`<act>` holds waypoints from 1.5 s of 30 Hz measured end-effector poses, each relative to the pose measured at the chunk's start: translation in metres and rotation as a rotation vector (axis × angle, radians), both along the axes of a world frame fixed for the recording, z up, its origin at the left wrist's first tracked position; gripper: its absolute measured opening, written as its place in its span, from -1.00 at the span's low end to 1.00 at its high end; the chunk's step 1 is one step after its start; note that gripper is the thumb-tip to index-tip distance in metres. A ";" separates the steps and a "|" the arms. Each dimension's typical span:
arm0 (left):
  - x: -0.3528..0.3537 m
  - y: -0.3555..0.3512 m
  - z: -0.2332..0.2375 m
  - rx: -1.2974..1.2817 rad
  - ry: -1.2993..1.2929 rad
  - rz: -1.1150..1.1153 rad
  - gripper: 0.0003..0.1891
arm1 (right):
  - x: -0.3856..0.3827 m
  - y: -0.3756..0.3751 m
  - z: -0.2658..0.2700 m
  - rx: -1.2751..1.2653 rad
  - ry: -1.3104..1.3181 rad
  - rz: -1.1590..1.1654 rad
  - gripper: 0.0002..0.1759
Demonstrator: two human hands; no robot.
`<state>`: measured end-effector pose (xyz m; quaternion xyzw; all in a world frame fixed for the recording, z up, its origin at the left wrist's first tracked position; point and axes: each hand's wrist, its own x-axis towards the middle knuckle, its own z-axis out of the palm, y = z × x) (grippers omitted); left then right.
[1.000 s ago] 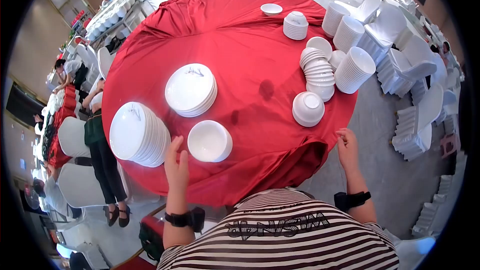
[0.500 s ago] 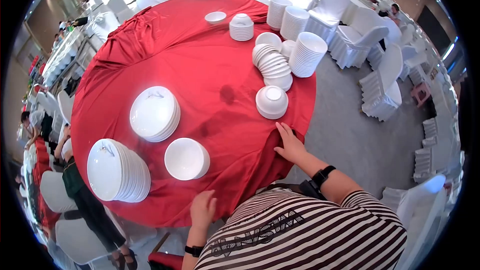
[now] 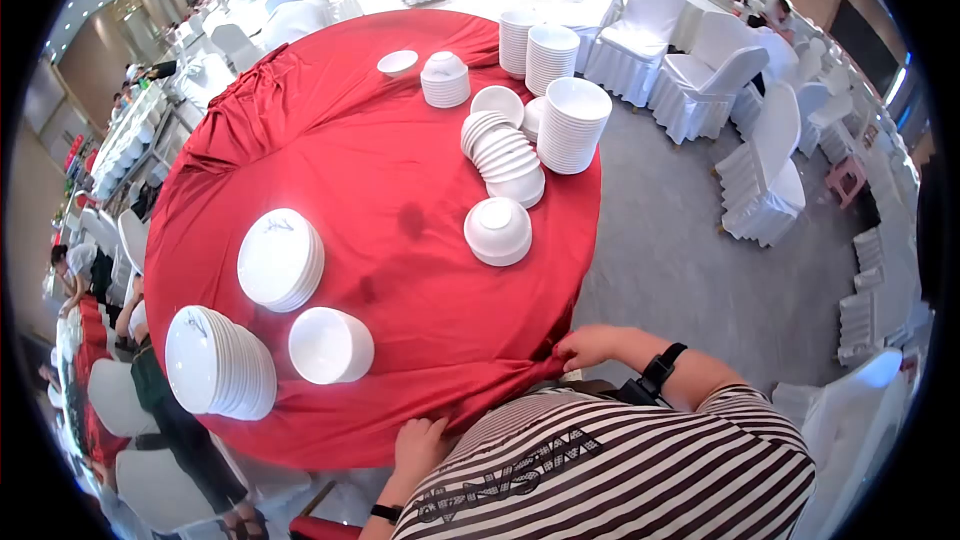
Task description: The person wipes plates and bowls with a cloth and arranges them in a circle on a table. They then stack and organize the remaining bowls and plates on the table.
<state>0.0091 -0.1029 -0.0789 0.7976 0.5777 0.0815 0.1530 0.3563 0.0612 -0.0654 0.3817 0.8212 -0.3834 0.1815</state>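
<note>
Satin covers the whole round top here: a red shiny satin tablecloth (image 3: 400, 170), with its skirt hanging over the edge nearest the person. The landmark is the stack of deep white ceramic bowls (image 3: 330, 345) standing close to that edge.

The right hand (image 3: 590, 345) is to the right of that stack, at the rim, with its fingers drawn together and pinching a fold of the tablecloth. The left hand (image 3: 420, 443) is below the stack on the hanging skirt, its fingers lying against the fabric. Whether they grip it cannot be told.

The tablecloth is probably light, limp and slippery, so it would slide and ripple rather than hold a shape. A gathered fold at the hem seems the surest hold. The crockery on it is heavy and breakable. Left of the bowl stack is a tilted stack of white flat plates (image 3: 215, 360), and beyond it a level stack of white plates (image 3: 278, 258). Far to its upper right stand upturned white bowls (image 3: 497, 230).

Half a second ago the right hand lay open on the cloth with its fingers spread, close to the upturned bowls. Now it has drawn back to the rim and closed. The left hand has stayed on the skirt.
</note>
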 end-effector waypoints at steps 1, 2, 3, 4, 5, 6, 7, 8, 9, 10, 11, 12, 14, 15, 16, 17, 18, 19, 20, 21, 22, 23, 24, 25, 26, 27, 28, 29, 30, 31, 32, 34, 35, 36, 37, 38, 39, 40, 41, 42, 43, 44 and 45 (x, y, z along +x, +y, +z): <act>-0.002 -0.004 -0.008 0.009 -0.016 -0.037 -0.69 | 0.011 0.003 -0.004 -0.023 0.001 -0.003 -0.60; 0.000 -0.013 -0.010 0.023 0.004 0.004 -0.70 | 0.023 0.007 -0.007 -0.042 0.000 -0.004 -0.60; 0.006 -0.021 -0.005 0.037 0.025 0.046 -0.71 | 0.035 0.013 -0.010 -0.061 0.000 -0.004 -0.60; 0.008 -0.032 -0.010 -0.021 0.075 0.073 -0.71 | 0.049 0.018 -0.015 -0.014 0.031 -0.042 -0.60; 0.008 -0.045 -0.019 -0.080 0.124 0.099 -0.71 | 0.063 0.026 -0.018 0.033 0.077 -0.064 -0.61; 0.011 -0.058 -0.028 -0.146 0.174 0.128 -0.71 | 0.077 0.032 -0.023 0.072 0.125 -0.085 -0.61; 0.017 -0.071 -0.033 -0.262 0.191 0.209 -0.71 | 0.091 0.036 -0.029 0.104 0.172 -0.107 -0.61; 0.025 -0.081 -0.041 -0.377 0.204 0.292 -0.71 | 0.105 0.042 -0.038 0.135 0.233 -0.120 -0.61; 0.029 -0.092 -0.054 -0.489 0.213 0.377 -0.70 | 0.117 0.049 -0.037 0.121 0.252 -0.149 -0.61; 0.023 -0.102 -0.088 -0.810 0.264 0.408 -0.68 | 0.127 0.056 -0.035 0.104 0.271 -0.175 -0.61; 0.042 -0.100 -0.067 -0.767 0.152 0.427 -0.65 | 0.135 0.062 -0.032 0.090 0.289 -0.198 -0.61; 0.046 -0.103 -0.085 -0.784 0.130 0.405 -0.63 | 0.142 0.067 -0.029 0.104 0.345 -0.230 -0.65; 0.072 -0.095 -0.075 -0.757 0.006 0.461 -0.58 | 0.154 0.081 -0.029 0.058 0.396 -0.302 -0.67; 0.097 -0.075 -0.042 -0.712 -0.094 0.539 -0.56 | 0.157 0.086 -0.029 0.031 0.418 -0.340 -0.68; 0.102 -0.075 -0.048 -0.723 -0.241 0.620 -0.56 | 0.158 0.090 -0.029 0.033 0.438 -0.350 -0.68; 0.113 -0.062 -0.034 -0.722 -0.208 0.591 -0.57 | 0.156 0.094 -0.026 0.036 0.460 -0.360 -0.69; 0.122 -0.053 -0.024 -0.665 -0.233 0.559 -0.58 | 0.152 0.100 -0.023 0.041 0.485 -0.365 -0.69; 0.135 -0.036 0.000 -0.631 -0.206 0.568 -0.59 | 0.147 0.106 -0.021 0.026 0.510 -0.356 -0.69; 0.137 -0.027 0.002 -0.620 -0.276 0.580 -0.59 | 0.142 0.108 -0.020 0.011 0.531 -0.346 -0.70; 0.140 -0.015 0.010 -0.602 -0.340 0.600 -0.59 | 0.137 0.111 -0.017 -0.001 0.551 -0.338 -0.70; 0.144 0.000 0.020 -0.583 -0.404 0.613 -0.59 | 0.129 0.112 -0.011 -0.040 0.534 -0.347 -0.70; 0.146 0.013 0.028 -0.563 -0.469 0.619 -0.60 | 0.123 0.114 -0.005 -0.061 0.544 -0.332 -0.70; 0.147 0.026 0.034 -0.533 -0.516 0.639 -0.60 | 0.118 0.115 0.001 -0.079 0.552 -0.324 -0.70; 0.147 0.040 0.039 -0.502 -0.564 0.651 -0.60 | 0.115 0.118 0.005 -0.093 0.559 -0.321 -0.70; 0.145 0.054 0.042 -0.467 -0.615 0.657 -0.61 | 0.113 0.122 0.004 -0.120 0.546 -0.332 -0.69; 0.140 0.066 0.036 -0.421 -0.697 0.648 -0.61 | 0.109 0.127 0.006 -0.138 0.563 -0.344 -0.68; 0.134 0.079 0.025 -0.379 -0.782 0.636 -0.61 | 0.107 0.132 0.007 -0.157 0.576 -0.359 -0.66; 0.131 0.091 0.016 -0.343 -0.867 0.616 -0.61 | 0.106 0.136 0.007 -0.176 0.585 -0.383 -0.65; 0.130 0.107 0.020 -0.303 -0.911 0.633 -0.61 | 0.103 0.144 0.004 -0.248 0.625 -0.462 -0.63; 0.130 0.124 0.028 -0.272 -0.953 0.646 -0.61 | 0.095 0.153 0.000 -0.320 0.666 -0.551 -0.62; 0.130 0.141 0.032 -0.249 -0.995 0.657 -0.60 | 0.090 0.161 -0.004 -0.394 0.707 -0.646 -0.60; 0.127 0.173 0.025 -0.307 -1.167 0.743 -0.60 | 0.068 0.170 0.002 -0.541 0.733 -0.780 -0.54; 0.127 0.186 0.020 -0.336 -1.251 0.794 -0.59 | 0.058 0.173 -0.004 -0.542 0.735 -0.817 -0.52; 0.128 0.199 0.016 -0.353 -1.273 0.817 -0.58 | 0.047 0.177 -0.012 -0.547 0.735 -0.848 -0.50; 0.128 0.211 0.012 -0.362 -1.296 0.847 -0.56 | 0.039 0.180 -0.016 -0.552 0.736 -0.869 -0.48; 0.129 0.219 0.008 -0.364 -1.317 0.885 -0.55 | 0.032 0.181 -0.018 -0.581 0.723 -0.927 -0.46; 0.131 0.224 0.005 -0.381 -1.361 0.921 -0.52 | 0.024 0.183 -0.018 -0.614 0.711 -0.979 -0.45; 0.132 0.231 0.001 -0.391 -1.405 0.962 -0.50 | 0.015 0.188 -0.018 -0.648 0.700 -1.022 -0.44; 0.132 0.237 -0.004 -0.399 -1.449 1.007 -0.47 | 0.008 0.193 -0.018 -0.663 0.699 -1.031 -0.45; 0.130 0.242 -0.016 -0.416 -1.481 0.970 -0.43 | 0.005 0.199 -0.021 -0.680 0.694 -1.036 -0.46; 0.132 0.246 -0.014 -0.416 -1.501 0.974 -0.43 | 0.002 0.207 -0.025 -0.699 0.685 -1.038 -0.47; 0.134 0.250 -0.016 -0.407 -1.522 0.963 -0.43 | 0.001 0.216 -0.038 -0.705 0.716 -0.993 -0.51; 0.136 0.254 -0.017 -0.395 -1.547 0.962 -0.43 | -0.001 0.220 -0.033 -0.751 0.759 -0.923 -0.55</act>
